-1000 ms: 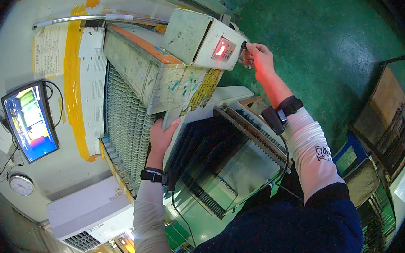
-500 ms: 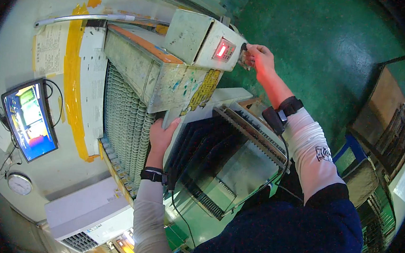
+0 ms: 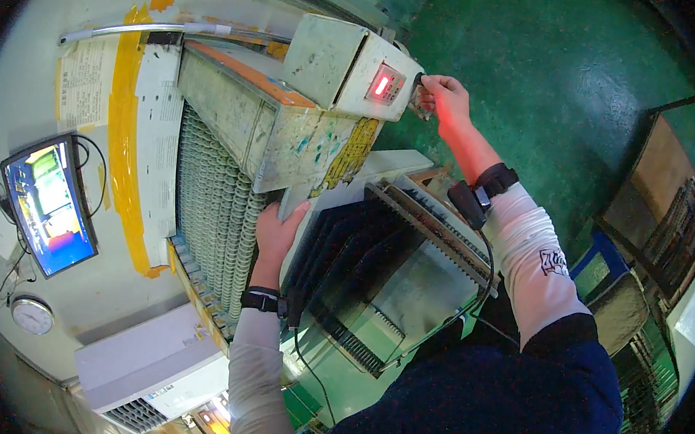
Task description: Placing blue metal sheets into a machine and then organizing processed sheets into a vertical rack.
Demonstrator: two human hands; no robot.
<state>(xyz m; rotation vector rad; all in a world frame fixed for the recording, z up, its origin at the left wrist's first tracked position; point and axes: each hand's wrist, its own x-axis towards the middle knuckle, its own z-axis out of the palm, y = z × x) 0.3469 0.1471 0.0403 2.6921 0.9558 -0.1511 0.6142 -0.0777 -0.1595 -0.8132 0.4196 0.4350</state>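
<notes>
My right hand [image 3: 445, 101] is closed, with thumb and fingertips pinched on a small black knob [image 3: 418, 80] at the side of a pale, paint-stained control box [image 3: 323, 60]. A keypad panel with a lit red display [image 3: 383, 84] faces me on that box. Below it, my left hand [image 3: 279, 230] grips the edge of a grey metal panel [image 3: 293, 203]; its fingers go out of sight behind the edge. Close to its left are stacked rows of grey conveyor rollers [image 3: 217, 194]. On its right stands a slotted rack [image 3: 436, 232] holding several dark thin boards [image 3: 354, 242] side by side.
Along the wall at left are a monitor [image 3: 51, 202], a round clock [image 3: 32, 315] and a white air-conditioner-like unit [image 3: 152, 361]. Cables run from both my wrist straps. Another rack and a brown board [image 3: 652, 180] stand at right on the green floor [image 3: 530, 76].
Almost nothing differs: the view has shifted very slightly. Both hands keep the same places, on the knob and the panel edge.
</notes>
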